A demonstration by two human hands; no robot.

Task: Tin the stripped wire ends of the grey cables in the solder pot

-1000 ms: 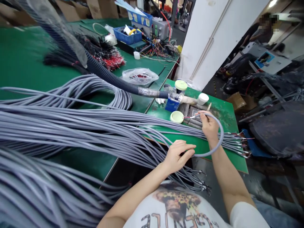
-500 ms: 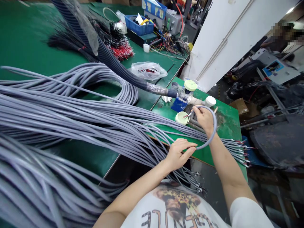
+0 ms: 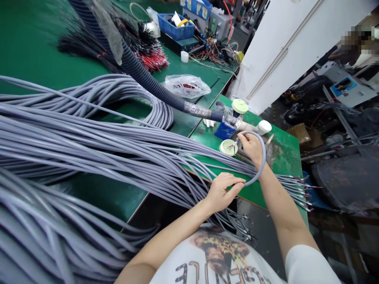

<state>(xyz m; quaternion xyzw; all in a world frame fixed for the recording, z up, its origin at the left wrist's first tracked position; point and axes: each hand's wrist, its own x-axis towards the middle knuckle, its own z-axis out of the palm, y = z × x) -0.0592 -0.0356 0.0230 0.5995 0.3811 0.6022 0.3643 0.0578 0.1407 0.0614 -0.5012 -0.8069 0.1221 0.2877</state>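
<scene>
A grey cable curves in a loop between my two hands. My right hand pinches it near its stripped end, where thin red and white wires stick out over a small pale-green round dish. Lower down the loop, my left hand is closed on the same cable between thumb and fingers. Beneath and beside my hands runs a thick bundle of grey cables, with several stripped ends fanned out past my right forearm.
A ribbed hose slants down to a blue block near the dish. Around it stand a yellow-lidded container and a white cap. Farther back lie a plastic bag, black wires and a blue bin.
My right hand has shifted slightly left with the cable, and its wire tips now sit lower over the dish. The left hand keeps its hold; the view has shifted a little.
</scene>
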